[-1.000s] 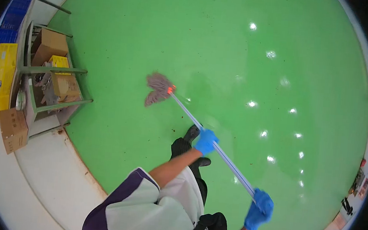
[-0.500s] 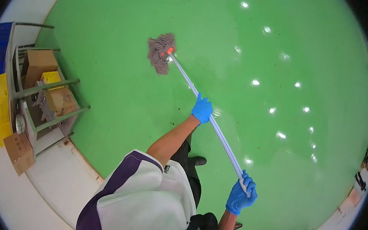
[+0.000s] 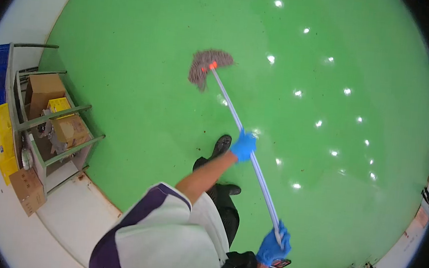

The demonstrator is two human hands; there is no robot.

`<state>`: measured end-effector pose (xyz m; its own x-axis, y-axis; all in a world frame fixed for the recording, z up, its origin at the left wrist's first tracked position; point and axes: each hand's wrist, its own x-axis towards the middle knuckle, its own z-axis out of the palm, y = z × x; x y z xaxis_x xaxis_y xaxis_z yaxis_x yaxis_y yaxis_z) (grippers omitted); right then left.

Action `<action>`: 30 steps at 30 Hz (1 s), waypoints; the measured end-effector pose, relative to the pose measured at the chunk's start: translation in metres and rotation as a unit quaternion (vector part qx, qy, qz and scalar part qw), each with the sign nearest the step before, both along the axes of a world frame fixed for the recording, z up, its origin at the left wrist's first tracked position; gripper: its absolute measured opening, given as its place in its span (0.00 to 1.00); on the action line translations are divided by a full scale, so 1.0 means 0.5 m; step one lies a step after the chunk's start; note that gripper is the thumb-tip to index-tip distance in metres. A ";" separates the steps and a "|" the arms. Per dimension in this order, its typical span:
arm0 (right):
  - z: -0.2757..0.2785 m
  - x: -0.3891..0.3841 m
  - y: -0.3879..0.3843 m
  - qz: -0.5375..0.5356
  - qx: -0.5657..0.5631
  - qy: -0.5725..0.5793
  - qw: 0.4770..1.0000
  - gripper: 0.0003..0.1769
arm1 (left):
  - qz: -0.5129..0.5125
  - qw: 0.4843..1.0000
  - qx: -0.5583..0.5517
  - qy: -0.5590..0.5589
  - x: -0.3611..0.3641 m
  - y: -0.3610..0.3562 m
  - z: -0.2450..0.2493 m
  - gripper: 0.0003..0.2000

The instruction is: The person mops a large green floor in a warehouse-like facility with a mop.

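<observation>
Mopping of the green floor [image 3: 141, 103] is apparently in hand. The mop head [image 3: 199, 66] is splayed ahead of the boots [image 3: 222, 145]; its handle [image 3: 263, 188] is encircled midway by the left grip [image 3: 244, 145], near its end by the right grip [image 3: 273, 247]. Further strokes would require joint steering, bounded leftward by a rack [image 3: 72, 151] of cartons [image 3: 46, 90].

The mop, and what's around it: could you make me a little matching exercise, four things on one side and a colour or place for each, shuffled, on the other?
Things:
1. mop head
2. left hand
3. right hand
4. floor

Colours and places:
A. around the mop handle at its far end, away from the strands
B. shiny green
C. grey-brown, with orange at its middle
D. around the mop handle partway along

Right pairs: 1-C, 2-D, 3-A, 4-B
</observation>
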<state>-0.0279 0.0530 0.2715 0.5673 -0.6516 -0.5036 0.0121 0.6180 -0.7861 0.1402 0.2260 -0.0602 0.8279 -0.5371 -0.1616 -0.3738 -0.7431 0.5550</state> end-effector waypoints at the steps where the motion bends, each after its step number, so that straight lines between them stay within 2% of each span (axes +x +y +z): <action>1: -0.014 0.036 0.031 -0.006 0.013 -0.005 1.000 0.11 | -0.020 0.999 0.032 -0.013 0.049 0.039 0.021 0.04; 4: -0.021 0.059 0.042 0.013 0.055 -0.025 0.998 0.11 | -0.023 0.996 0.056 -0.068 0.104 0.061 0.096 0.05; 5: 0.006 0.052 0.026 0.063 -0.006 -0.016 0.998 0.12 | -0.046 0.996 0.068 -0.014 0.095 0.040 0.110 0.06; 7: 0.071 0.066 0.002 0.070 -0.094 0.026 0.993 0.12 | -0.063 0.994 0.060 0.061 0.070 -0.014 0.144 0.10; 8: 0.135 0.093 0.001 0.021 -0.126 0.064 0.990 0.12 | -0.063 0.994 0.036 0.084 0.049 -0.056 0.164 0.12; 10: 0.214 0.113 -0.075 0.176 -0.173 0.009 0.969 0.12 | -0.004 0.994 -0.039 0.106 0.018 -0.106 0.244 0.15; 12: 0.243 0.139 -0.119 0.204 -0.144 -0.039 0.968 0.12 | 0.079 0.992 -0.089 0.042 -0.041 -0.143 0.250 0.17; 13: 0.241 0.156 -0.115 0.211 -0.146 -0.039 0.966 0.12 | 0.086 0.991 -0.092 0.042 -0.048 -0.129 0.249 0.17; 15: 0.232 0.206 -0.096 0.292 -0.121 -0.063 0.947 0.12 | 0.127 0.988 -0.044 0.072 -0.067 -0.098 0.246 0.14; 18: 0.152 0.242 -0.021 0.333 -0.073 -0.080 0.937 0.11 | 0.208 0.974 -0.079 0.047 -0.091 0.046 0.209 0.08; 20: 0.046 0.226 0.033 0.385 -0.065 -0.060 0.918 0.14 | 0.244 0.970 -0.011 0.004 -0.134 0.185 0.123 0.07; 21: -0.001 0.211 0.088 0.391 -0.064 -0.010 0.918 0.16 | 0.262 0.965 0.023 -0.014 -0.155 0.254 0.081 0.07; 22: -0.039 0.205 0.158 0.455 -0.042 -0.043 0.888 0.18 | 0.321 0.946 -0.008 -0.035 -0.173 0.343 0.114 0.08; 23: -0.083 0.174 0.214 0.486 -0.007 -0.004 0.874 0.17 | 0.333 0.942 0.036 -0.021 -0.241 0.439 0.025 0.09; 24: -0.122 0.153 0.269 0.580 0.004 -0.064 0.812 0.16 | 0.419 0.902 0.082 0.062 -0.285 0.517 -0.006 0.10; 25: -0.090 0.133 0.349 0.586 0.004 -0.044 0.809 0.13 | 0.320 0.918 0.228 0.058 -0.312 0.600 0.023 0.13; 26: -0.090 0.104 0.391 0.616 0.013 -0.039 0.786 0.11 | 0.306 0.917 0.254 0.011 -0.345 0.658 0.044 0.14; 27: -0.087 0.078 0.418 0.637 -0.001 -0.103 0.764 0.09 | 0.289 0.915 0.278 -0.036 -0.375 0.690 0.054 0.16; 28: -0.084 0.062 0.410 0.628 0.017 -0.106 0.770 0.08 | 0.292 0.914 0.280 -0.040 -0.382 0.683 0.063 0.16; 30: -0.053 -0.010 0.370 0.605 -0.001 -0.113 0.788 0.08 | 0.296 0.919 0.253 0.056 -0.423 0.629 0.083 0.16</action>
